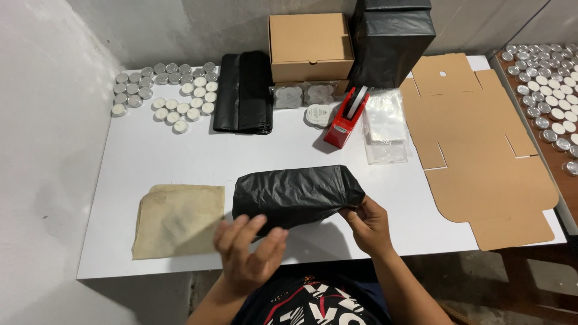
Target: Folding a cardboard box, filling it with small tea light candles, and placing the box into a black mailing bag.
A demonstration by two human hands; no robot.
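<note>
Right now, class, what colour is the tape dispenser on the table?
Red: the tape dispenser shows best in the head view.

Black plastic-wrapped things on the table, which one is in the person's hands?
The black wrapped parcel at the near edge, between the left hand and right hand. The black bag roll and tall black package sit untouched at the back.

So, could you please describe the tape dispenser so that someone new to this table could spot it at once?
Start at the white table and look toward its far edge, where a closed brown cardboard box sits. Just in front of it, beside a stack of clear plastic bags, stands the tape dispenser. It is the only red thing there.
</note>
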